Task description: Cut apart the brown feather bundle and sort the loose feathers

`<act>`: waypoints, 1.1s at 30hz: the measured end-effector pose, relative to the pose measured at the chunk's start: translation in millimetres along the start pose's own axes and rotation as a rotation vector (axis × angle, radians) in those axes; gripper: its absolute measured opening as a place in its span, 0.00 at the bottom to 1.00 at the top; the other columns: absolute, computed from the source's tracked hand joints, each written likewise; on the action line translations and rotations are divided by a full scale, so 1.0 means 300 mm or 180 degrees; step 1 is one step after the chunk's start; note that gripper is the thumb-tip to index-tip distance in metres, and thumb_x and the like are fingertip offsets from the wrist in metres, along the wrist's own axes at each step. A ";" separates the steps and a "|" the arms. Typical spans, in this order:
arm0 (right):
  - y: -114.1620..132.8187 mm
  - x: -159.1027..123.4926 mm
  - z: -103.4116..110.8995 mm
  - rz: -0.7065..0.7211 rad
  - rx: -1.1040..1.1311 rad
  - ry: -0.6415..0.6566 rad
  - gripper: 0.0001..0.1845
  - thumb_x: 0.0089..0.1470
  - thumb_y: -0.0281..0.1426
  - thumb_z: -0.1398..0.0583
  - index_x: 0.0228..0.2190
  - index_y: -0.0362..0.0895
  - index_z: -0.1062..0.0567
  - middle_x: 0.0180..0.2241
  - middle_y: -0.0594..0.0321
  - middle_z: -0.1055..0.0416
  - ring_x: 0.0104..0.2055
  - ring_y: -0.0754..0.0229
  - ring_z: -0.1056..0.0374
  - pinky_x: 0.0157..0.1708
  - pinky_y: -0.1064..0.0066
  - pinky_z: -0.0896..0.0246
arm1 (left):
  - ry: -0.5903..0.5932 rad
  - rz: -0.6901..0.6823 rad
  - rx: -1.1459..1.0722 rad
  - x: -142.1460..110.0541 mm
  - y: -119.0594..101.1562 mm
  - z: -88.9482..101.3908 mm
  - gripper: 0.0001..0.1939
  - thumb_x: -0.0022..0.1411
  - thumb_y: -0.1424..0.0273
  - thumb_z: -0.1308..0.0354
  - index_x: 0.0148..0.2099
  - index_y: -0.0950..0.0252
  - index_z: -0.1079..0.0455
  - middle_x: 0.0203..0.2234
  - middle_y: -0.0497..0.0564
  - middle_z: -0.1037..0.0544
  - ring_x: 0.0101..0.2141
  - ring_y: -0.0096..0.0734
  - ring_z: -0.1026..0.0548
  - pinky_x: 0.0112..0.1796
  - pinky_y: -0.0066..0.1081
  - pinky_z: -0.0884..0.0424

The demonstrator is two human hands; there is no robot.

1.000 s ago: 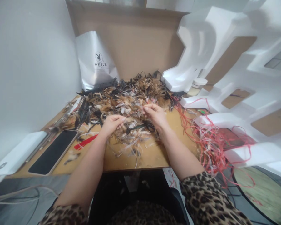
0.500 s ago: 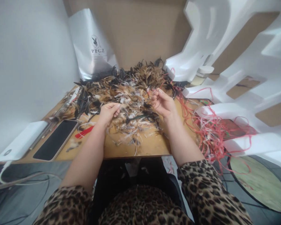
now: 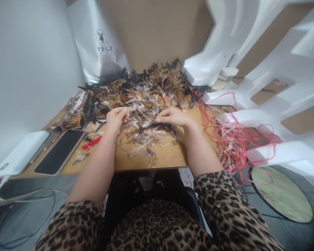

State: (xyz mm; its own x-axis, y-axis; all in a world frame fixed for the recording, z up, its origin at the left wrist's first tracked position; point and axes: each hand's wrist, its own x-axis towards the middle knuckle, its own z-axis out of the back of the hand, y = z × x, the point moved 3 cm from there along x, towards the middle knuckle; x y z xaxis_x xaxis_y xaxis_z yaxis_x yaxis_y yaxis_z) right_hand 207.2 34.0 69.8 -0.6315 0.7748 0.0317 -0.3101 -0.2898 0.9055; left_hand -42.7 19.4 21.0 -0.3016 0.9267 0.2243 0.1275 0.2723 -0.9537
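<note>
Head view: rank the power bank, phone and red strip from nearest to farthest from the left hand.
1. Red strip, just left of the left hand's forearm
2. Phone, left of the strip
3. Power bank, farthest left

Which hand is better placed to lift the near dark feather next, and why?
Probably the right hand: its fingertips are beside the dark feather, while the left hand, thumb and fingers pinched, is farther away.

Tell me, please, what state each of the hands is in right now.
Left hand: closed in a pinch; what it holds cannot be told.
Right hand: at a long, dark feather; whether closed on it cannot be told.
</note>
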 end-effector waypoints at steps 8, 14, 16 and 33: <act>0.124 0.107 -0.029 0.0618 -0.0684 -0.1334 0.08 0.45 0.30 0.40 0.27 0.37 0.23 0.25 0.62 0.28 0.28 0.65 0.36 0.34 0.72 0.43 | 0.0327 0.0155 -0.0002 -0.010 0.000 -0.022 0.14 0.46 0.63 0.34 0.32 0.70 0.26 0.19 0.49 0.26 0.17 0.18 0.33 0.18 0.20 0.40; 0.160 0.198 -0.128 0.0837 -0.1246 -0.0944 0.11 0.47 0.31 0.40 0.33 0.40 0.22 0.30 0.63 0.26 0.33 0.64 0.35 0.38 0.71 0.42 | 0.0352 0.0138 0.0006 -0.010 -0.001 -0.022 0.14 0.46 0.64 0.34 0.32 0.70 0.26 0.18 0.48 0.27 0.17 0.18 0.33 0.17 0.20 0.41; 0.135 0.217 -0.154 0.0748 -0.1257 -0.0780 0.14 0.45 0.32 0.39 0.36 0.40 0.22 0.31 0.62 0.26 0.32 0.65 0.34 0.37 0.72 0.42 | 0.0387 0.0143 -0.0004 -0.011 -0.001 -0.023 0.14 0.46 0.64 0.34 0.32 0.70 0.26 0.18 0.48 0.27 0.17 0.18 0.33 0.17 0.19 0.41; 0.029 0.223 -0.097 0.0926 -0.0135 -0.0711 0.10 0.44 0.31 0.41 0.28 0.37 0.25 0.25 0.64 0.29 0.27 0.67 0.38 0.31 0.74 0.43 | -0.0202 -0.0008 -0.0194 -0.006 -0.033 0.003 0.17 0.48 0.60 0.36 0.36 0.68 0.26 0.30 0.53 0.22 0.22 0.21 0.29 0.20 0.20 0.38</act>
State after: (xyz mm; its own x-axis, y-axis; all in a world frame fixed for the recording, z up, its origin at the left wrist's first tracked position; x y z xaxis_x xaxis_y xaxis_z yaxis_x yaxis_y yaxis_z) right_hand 141.6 67.0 67.5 -0.5283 0.7588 0.3810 -0.1726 -0.5354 0.8268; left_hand -44.2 14.8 29.9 -0.3610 0.9082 0.2118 0.1835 0.2918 -0.9387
